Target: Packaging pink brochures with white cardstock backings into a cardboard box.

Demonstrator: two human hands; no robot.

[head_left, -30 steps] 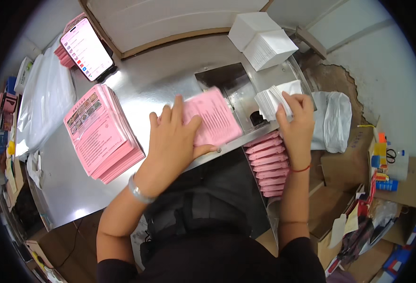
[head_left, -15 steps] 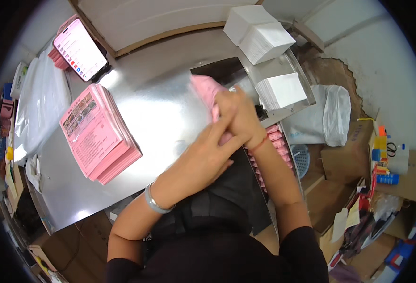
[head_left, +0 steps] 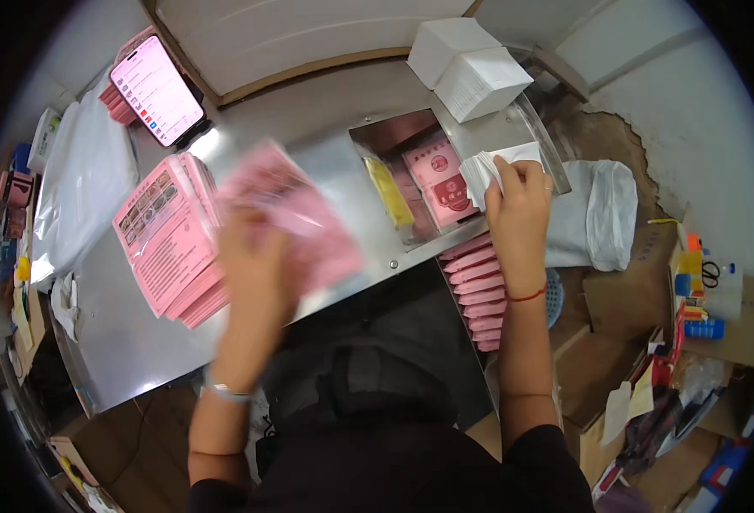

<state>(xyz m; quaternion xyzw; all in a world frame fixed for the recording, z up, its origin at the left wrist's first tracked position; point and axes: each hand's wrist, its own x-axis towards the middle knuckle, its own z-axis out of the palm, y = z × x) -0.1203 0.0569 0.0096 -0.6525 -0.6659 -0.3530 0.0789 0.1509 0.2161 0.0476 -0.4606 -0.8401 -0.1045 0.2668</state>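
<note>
My left hand (head_left: 257, 269), smeared by motion, has a flat pink printed plastic bag (head_left: 317, 231) in its grip over the steel table. Just left of it lies a thick pile of the same pink bags (head_left: 161, 248). On the right, my right hand (head_left: 520, 205) bends its fingers over a short stack of white paper squares (head_left: 479, 178) and pinches at the top sheets. How many sheets it grips is hidden. Between the hands, a recess in the table holds pink-and-red printed packets (head_left: 438, 178) and a yellow packet (head_left: 389, 190).
Filled pink packets (head_left: 477, 295) stand in a row below the table's right edge. Taller white paper stacks (head_left: 484, 81) sit at the back right. A lit phone (head_left: 156, 90) leans at the back left, near clear plastic sheeting (head_left: 86, 171). A white sack (head_left: 595, 214) is at right.
My hands have parted from around a crumpled pink packet, which has left them. The left moved left and now has a flat pink bag; the right moved right onto the white paper.
</note>
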